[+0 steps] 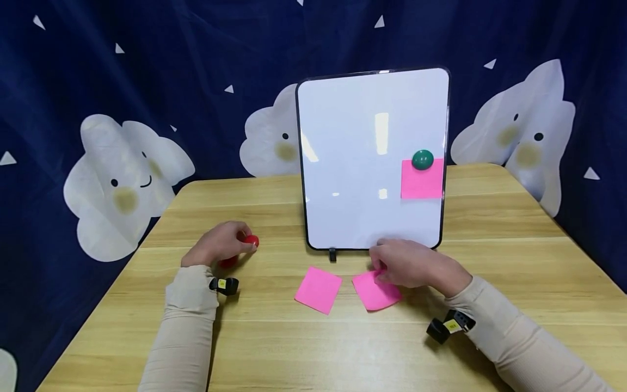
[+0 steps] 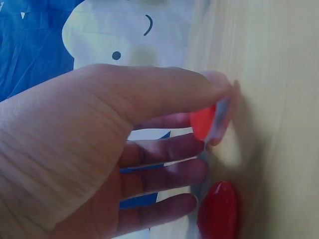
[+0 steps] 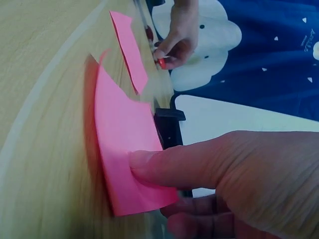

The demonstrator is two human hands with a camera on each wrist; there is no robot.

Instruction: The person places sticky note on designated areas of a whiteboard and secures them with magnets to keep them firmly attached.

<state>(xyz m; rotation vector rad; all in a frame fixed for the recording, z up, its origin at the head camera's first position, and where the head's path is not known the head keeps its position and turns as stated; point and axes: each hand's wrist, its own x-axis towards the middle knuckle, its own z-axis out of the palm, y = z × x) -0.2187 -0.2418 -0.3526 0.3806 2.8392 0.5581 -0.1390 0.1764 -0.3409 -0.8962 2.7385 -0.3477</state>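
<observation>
Paper sheet (image 1: 378,296), pink and square, is pinched by the right hand (image 1: 410,264) at its far side, just before the whiteboard (image 1: 352,212). With equal sides it has no long axis; its left and right edges slant from far left to near right, and its surface bows under the thumb. Beside it on the worktop (image 1: 254,343), second pink sheet (image 1: 318,290) is turned the opposite way, its side edges running from far right to near left.

The left hand (image 1: 217,245) grasps a round red magnet (image 1: 252,240) between thumb and forefinger, domed face upward, grey underside toward the worktop. Another red magnet (image 1: 228,263) lies beneath that hand.

The whiteboard stands with its long axis upright; low on its right side, a green magnet (image 1: 423,159) overlaps the top edge of third pink sheet (image 1: 421,186), which hangs nearly square to the board.
</observation>
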